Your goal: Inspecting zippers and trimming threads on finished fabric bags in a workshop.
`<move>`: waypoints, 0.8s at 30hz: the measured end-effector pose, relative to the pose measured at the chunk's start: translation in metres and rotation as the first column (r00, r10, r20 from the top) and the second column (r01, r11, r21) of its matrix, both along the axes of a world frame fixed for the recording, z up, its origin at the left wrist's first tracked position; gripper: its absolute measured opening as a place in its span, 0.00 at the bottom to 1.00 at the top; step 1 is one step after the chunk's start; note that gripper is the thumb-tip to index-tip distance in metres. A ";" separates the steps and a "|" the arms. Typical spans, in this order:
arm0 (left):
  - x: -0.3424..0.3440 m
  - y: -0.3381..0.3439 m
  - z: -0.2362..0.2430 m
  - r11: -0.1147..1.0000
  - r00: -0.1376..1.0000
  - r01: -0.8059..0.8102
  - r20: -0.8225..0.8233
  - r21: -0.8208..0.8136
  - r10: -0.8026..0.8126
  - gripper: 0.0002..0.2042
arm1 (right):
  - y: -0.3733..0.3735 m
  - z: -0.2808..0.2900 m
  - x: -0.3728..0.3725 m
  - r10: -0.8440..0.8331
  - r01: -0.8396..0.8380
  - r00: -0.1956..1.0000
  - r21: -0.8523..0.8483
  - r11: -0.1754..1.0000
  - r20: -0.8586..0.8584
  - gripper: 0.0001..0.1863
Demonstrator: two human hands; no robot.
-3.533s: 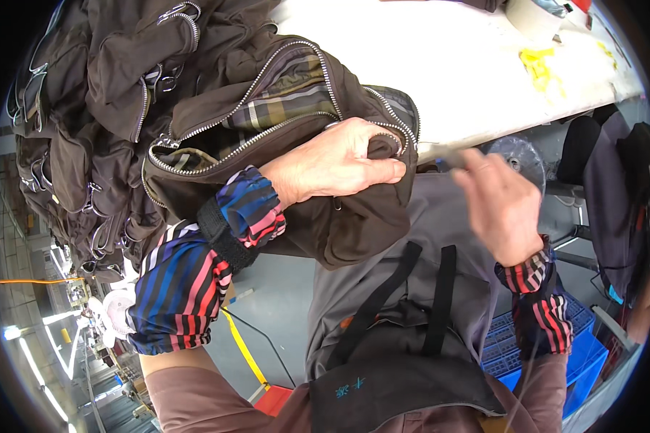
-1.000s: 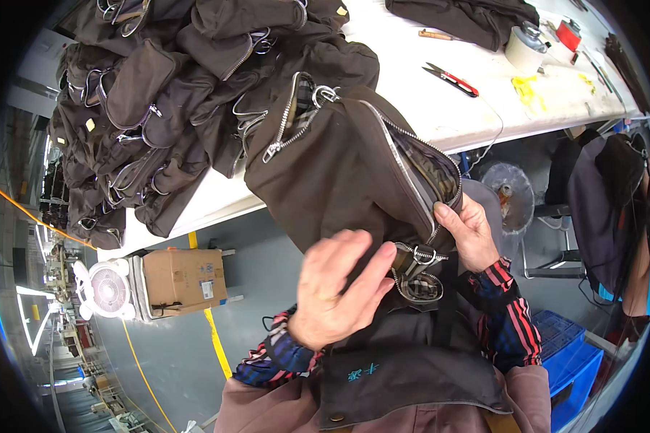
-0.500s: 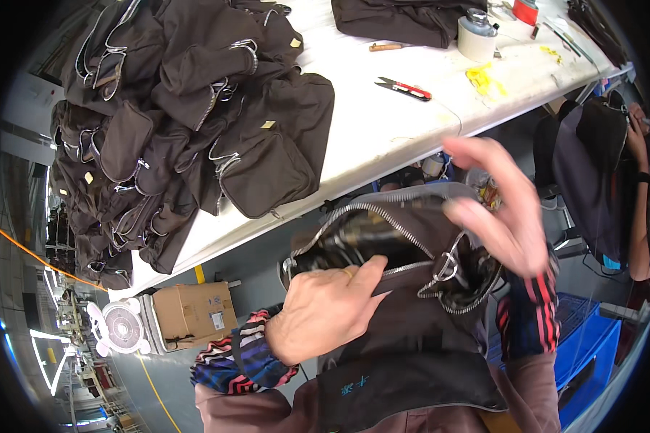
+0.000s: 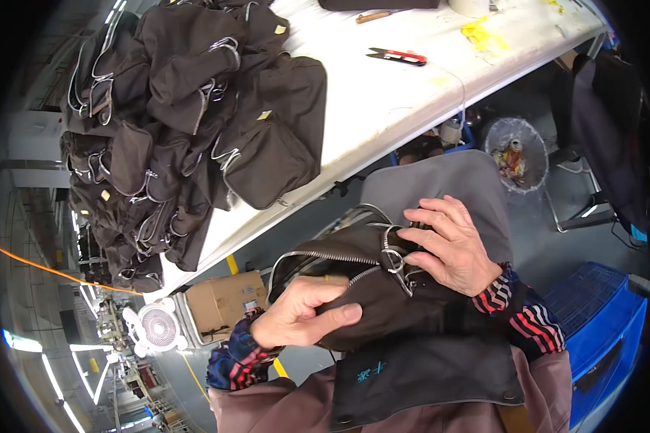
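brown bag (image 4: 368,314), silver zipper (image 4: 339,256) undone, gaping, between both hands (image 4: 451,249)

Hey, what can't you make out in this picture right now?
In the head view:
Dark brown bag: bottom of its inside, hidden by its front panel.
Left hand: fingertips, thumb aside, hidden by the bag's fabric.
White container: top cut off by the upper edge.
Litter in the bin: too small to identify.

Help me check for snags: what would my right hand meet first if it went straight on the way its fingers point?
Your right hand would most likely meet the dark brown bag first, around its metal ring; depth is hard to judge, so it may be touching now.
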State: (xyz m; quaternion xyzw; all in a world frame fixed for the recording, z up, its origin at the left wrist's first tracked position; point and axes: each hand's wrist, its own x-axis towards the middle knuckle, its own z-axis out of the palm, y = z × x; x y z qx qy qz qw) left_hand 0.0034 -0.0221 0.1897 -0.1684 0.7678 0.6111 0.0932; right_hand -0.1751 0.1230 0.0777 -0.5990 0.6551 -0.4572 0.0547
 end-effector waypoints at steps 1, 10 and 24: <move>-0.003 -0.004 0.000 0.995 0.994 0.062 -0.085 -0.075 -0.068 0.05 | -0.004 0.000 0.004 0.006 -0.006 1.000 -0.005 1.000 0.012 0.15; 0.014 0.017 -0.043 0.568 0.916 -0.360 0.397 0.740 0.064 0.29 | 0.019 0.014 0.026 0.051 -0.114 0.947 0.183 0.976 0.318 0.15; 0.007 0.018 -0.057 0.958 0.973 0.213 0.043 0.194 -0.225 0.12 | 0.037 0.007 0.015 0.027 -0.299 0.199 0.035 0.954 0.980 0.06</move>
